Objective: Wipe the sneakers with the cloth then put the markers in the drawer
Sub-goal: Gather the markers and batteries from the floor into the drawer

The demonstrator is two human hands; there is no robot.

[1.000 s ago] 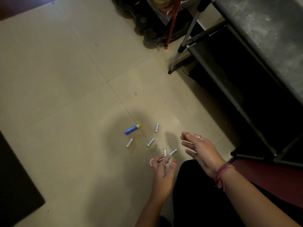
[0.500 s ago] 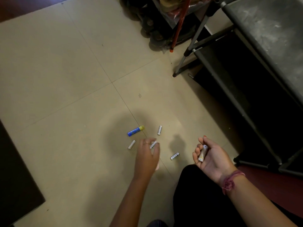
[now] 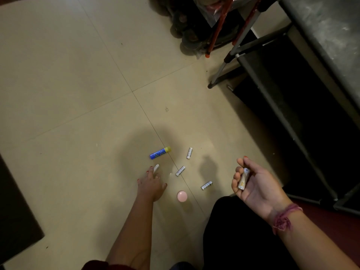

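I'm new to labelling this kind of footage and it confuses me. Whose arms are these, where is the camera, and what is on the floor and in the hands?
There is no machine here: the arms belong to one person, and the single camera sits on their head, looking forward and down, so you see the hands as they do. The left hand reaches down to the tiled floor, its fingertips at a small white cylinder; whether it already grips it is not clear. The right hand is palm up, fingers curled round another white cylinder. On the floor lie three more white cylinders, a blue one with a yellow cap, and a round pink thing. A dark metal-framed rack stands at the right.
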